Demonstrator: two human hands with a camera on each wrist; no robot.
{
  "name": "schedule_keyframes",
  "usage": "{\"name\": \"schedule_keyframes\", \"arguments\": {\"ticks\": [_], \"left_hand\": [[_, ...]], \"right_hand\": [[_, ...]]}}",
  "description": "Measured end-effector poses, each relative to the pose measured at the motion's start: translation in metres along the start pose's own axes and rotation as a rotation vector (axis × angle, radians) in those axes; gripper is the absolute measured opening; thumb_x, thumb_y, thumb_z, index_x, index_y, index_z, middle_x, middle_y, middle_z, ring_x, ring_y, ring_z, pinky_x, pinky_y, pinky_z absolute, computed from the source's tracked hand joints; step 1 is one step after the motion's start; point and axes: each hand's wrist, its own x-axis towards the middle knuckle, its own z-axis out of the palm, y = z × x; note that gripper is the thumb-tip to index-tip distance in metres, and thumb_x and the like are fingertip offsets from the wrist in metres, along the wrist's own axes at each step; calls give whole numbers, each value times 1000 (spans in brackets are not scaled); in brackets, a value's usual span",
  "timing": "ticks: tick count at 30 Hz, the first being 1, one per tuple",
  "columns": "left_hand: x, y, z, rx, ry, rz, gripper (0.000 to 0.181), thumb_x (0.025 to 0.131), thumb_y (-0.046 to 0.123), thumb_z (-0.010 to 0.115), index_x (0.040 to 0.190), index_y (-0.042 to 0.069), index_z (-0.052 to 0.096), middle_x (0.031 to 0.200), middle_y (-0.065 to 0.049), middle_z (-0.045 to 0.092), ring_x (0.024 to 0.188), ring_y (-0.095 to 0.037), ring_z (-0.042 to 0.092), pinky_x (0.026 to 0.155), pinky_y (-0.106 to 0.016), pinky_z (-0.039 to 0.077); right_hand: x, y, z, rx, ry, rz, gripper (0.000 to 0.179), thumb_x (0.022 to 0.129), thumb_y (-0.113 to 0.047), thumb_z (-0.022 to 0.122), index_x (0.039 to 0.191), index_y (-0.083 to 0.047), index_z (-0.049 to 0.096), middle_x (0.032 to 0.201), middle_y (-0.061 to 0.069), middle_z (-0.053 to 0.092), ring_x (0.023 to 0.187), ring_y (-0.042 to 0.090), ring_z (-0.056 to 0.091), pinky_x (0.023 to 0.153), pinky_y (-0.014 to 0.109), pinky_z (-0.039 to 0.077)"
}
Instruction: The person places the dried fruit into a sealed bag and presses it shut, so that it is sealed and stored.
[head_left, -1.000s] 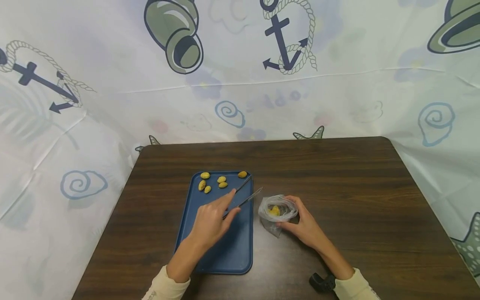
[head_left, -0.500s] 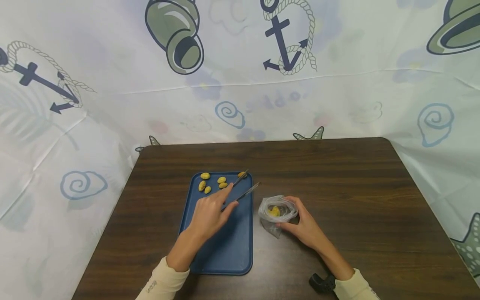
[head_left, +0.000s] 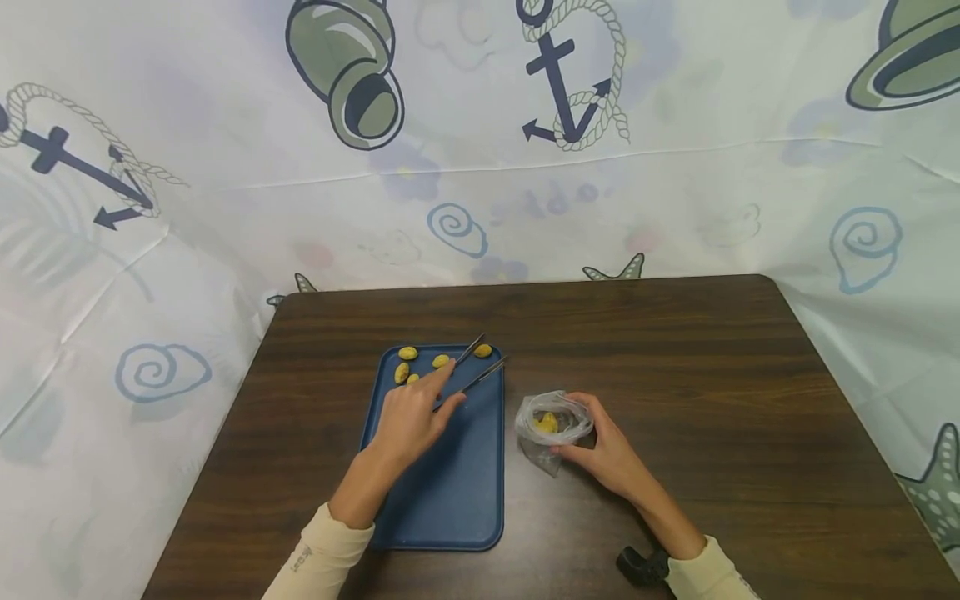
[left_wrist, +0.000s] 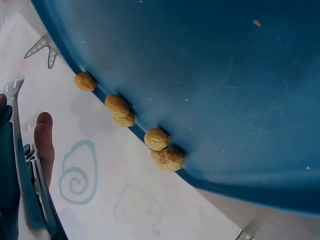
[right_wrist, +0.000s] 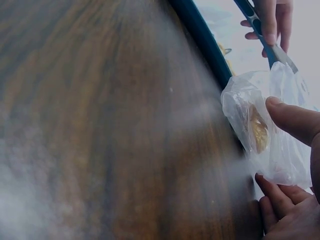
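My left hand (head_left: pixel 408 421) grips metal tongs (head_left: pixel 483 372) over the far half of a blue tray (head_left: pixel 450 517). The tongs' arms are spread, with tips near a yellow-brown nugget (head_left: pixel 483 351) in the far right corner. More such lumpy nuggets (head_left: pixel 402 372) lie at the tray's far left, partly hidden by my hand. In the left wrist view, the tongs (left_wrist: pixel 42 195) show teal handle parts. My right hand (head_left: pixel 611 454) holds a clear plastic bag (head_left: pixel 536 442) by its side, thumb and fingers around it. The bag's mouth is open, and yellow pieces (head_left: pixel 547 422) show inside.
The tray and bag are on a dark wooden table (head_left: pixel 712 375), the bag just right of the tray. A black wrist device (head_left: pixel 642 567) sits by the right sleeve. Behind the table hangs a white patterned cloth (head_left: pixel 675 208).
My left hand has moved left and slightly farther back with the tongs; their tips went from the tray's right edge to near the corner nugget. My right hand and bag have stayed put.
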Motion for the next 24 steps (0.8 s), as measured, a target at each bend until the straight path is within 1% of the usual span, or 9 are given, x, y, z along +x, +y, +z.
{"name": "schedule_keyframes", "arguments": {"ticks": [3, 6, 7, 10, 12, 15, 17, 20, 24], "left_hand": [[2, -3, 2, -3, -12, -5, 53, 93, 30, 78, 138, 5, 65, 104, -13, 80, 60, -16, 68, 48, -25, 45], [3, -6, 6, -8, -30, -9, 52, 94, 28, 77, 139, 5, 64, 103, -13, 79, 51, -12, 56, 46, -23, 39], [4, -7, 7, -6, -34, -9, 52, 94, 28, 77, 139, 6, 64, 102, -13, 79, 51, -10, 54, 46, -22, 38], [6, -10, 11, -2, -52, -12, 51, 95, 28, 77, 139, 5, 64, 99, -13, 79, 47, -6, 40, 45, -22, 31], [7, -12, 13, 9, -57, -12, 50, 95, 27, 76, 139, 5, 64, 100, -12, 79, 47, -5, 37, 45, -22, 30], [7, -17, 17, 28, -62, -12, 50, 95, 28, 76, 138, 5, 65, 102, -13, 79, 47, -5, 38, 44, -23, 31], [8, -20, 19, 38, -59, -11, 50, 95, 28, 76, 137, 4, 65, 108, -14, 79, 46, -7, 40, 43, -25, 33], [9, -23, 22, 48, -54, -7, 50, 94, 27, 77, 137, 4, 65, 108, -14, 79, 46, -12, 48, 43, -29, 39], [10, -25, 28, 55, -43, -6, 48, 94, 24, 77, 135, 3, 66, 107, -15, 79, 53, -22, 62, 47, -38, 48]], "right_hand": [[1, 1, 0, 14, -3, -4, 77, 81, -32, 89, 144, -23, 45, 147, 9, 54, 136, 32, 51, 114, 63, 35], [1, 1, 0, 19, -5, -6, 77, 81, -32, 89, 144, -23, 45, 147, 9, 54, 136, 32, 51, 114, 63, 35], [0, 1, 0, 17, -5, -7, 77, 82, -33, 89, 144, -23, 45, 147, 9, 54, 136, 32, 51, 113, 64, 35], [0, 1, -1, 11, -5, -3, 78, 82, -34, 89, 144, -23, 44, 147, 9, 54, 135, 33, 51, 113, 64, 35], [0, 1, -1, 10, -8, -1, 79, 82, -35, 89, 145, -23, 44, 147, 9, 54, 135, 32, 51, 113, 63, 36], [0, 1, -1, 10, -13, 2, 80, 81, -35, 89, 146, -24, 43, 149, 8, 53, 136, 30, 51, 113, 61, 36], [1, 1, -1, 11, -16, 0, 81, 81, -35, 89, 147, -24, 43, 149, 7, 53, 136, 29, 50, 113, 59, 37], [1, 2, -1, 19, -15, 1, 81, 81, -35, 89, 146, -24, 44, 149, 7, 53, 136, 28, 50, 113, 59, 36], [0, 1, -1, 24, -3, -1, 80, 80, -36, 90, 145, -25, 44, 147, 6, 54, 135, 28, 50, 113, 60, 36]]}}
